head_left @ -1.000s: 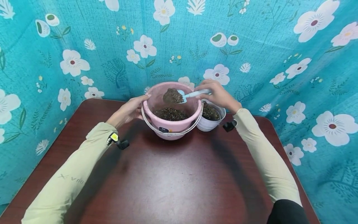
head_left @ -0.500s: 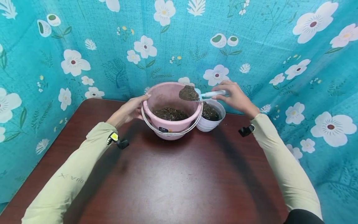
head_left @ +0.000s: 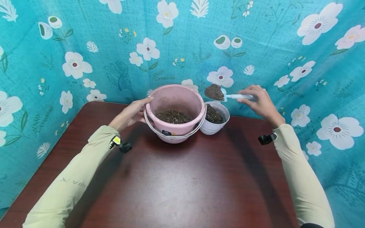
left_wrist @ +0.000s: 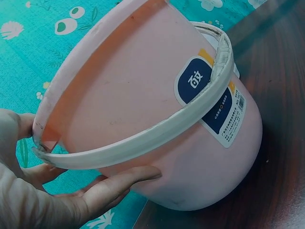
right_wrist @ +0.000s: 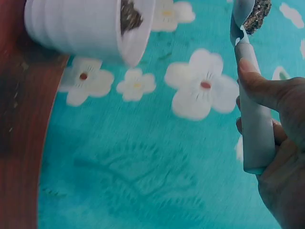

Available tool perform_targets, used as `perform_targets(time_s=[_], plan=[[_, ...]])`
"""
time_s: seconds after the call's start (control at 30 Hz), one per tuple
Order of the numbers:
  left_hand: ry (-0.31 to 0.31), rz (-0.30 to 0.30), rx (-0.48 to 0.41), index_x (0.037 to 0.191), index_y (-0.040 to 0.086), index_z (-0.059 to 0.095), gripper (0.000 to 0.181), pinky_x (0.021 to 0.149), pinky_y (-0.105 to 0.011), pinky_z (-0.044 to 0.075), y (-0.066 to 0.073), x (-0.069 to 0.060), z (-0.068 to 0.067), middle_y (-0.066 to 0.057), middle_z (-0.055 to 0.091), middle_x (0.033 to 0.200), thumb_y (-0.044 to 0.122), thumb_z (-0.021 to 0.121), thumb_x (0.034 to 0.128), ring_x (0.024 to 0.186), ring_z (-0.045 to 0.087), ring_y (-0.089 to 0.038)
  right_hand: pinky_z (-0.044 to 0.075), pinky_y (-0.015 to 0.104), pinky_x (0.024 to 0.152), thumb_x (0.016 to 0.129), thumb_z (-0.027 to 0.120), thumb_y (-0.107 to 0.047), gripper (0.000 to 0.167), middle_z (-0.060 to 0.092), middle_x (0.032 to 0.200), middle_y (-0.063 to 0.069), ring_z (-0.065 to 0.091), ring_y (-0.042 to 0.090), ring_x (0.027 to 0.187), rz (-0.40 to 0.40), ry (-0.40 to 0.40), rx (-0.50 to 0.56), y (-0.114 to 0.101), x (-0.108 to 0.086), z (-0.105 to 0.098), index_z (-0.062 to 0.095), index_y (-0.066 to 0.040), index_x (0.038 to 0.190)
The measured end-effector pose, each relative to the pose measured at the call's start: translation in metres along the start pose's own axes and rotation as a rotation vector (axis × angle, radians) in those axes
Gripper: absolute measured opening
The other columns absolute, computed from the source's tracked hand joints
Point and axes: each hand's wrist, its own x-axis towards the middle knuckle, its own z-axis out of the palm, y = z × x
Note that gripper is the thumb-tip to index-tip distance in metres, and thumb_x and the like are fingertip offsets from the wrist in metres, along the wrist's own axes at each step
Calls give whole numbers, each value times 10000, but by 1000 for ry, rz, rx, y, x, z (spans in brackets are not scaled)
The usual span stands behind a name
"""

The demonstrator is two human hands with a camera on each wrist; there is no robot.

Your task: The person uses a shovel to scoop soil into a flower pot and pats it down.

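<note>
A pink bucket (head_left: 174, 129) with dark soil (head_left: 173, 117) in its bottom stands tilted toward the back of the table. My left hand (head_left: 132, 112) grips its left rim; in the left wrist view the thumb is at the rim and the fingers lie along the outside wall (left_wrist: 190, 191). In my right hand (head_left: 260, 101) is the handle of a light blue hand trowel (head_left: 239, 96), its blade heaped with soil (head_left: 215, 92). The blade hangs above a white flowerpot (head_left: 212, 129), which holds dark soil too and stands just right of the bucket.
A dark red-brown table (head_left: 176, 183) lies under everything. Behind it hangs a turquoise flowered cloth (head_left: 182, 38), close to the bucket and pot. The bucket's white carrying handle (head_left: 174, 137) hangs down over its front.
My right hand has moved to the right, carrying the loaded trowel from over the bucket to over the flowerpot. My left hand and the bucket have stayed in place.
</note>
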Motion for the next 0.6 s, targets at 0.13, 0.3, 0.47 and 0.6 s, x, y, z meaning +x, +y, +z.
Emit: perform_targets(time_s=[0.13,0.3,0.47,0.6], plan=[[3,11,-1,1617,76,331,643,717,-506,686,-1,3,1,-240,405,1524,396,506,1088,1374,442,-410,315,450,838,924,787,-14,242,674,1067,208,494,325,970,21,17,-37,17,-13,-5,769,23,1163],[-4,5,16,1610,59,333,657,727,-504,687,-1,4,3,-235,418,1503,409,510,1082,1355,460,-409,274,498,833,885,800,36,252,666,1060,207,478,346,969,-20,89,-93,29,-27,3,774,29,1136],[-10,4,26,1597,51,342,657,732,-509,686,1,1,3,-220,446,1455,414,522,1079,1142,609,-288,307,608,839,869,803,52,242,652,1060,235,476,418,963,-161,159,-246,28,-30,14,771,45,1109],[-11,13,29,1578,36,353,646,726,-514,686,1,-1,2,-218,471,1411,414,519,1081,932,672,-182,370,629,906,925,736,75,208,655,1101,210,517,420,1026,-290,158,-456,19,-25,19,761,18,1124]])
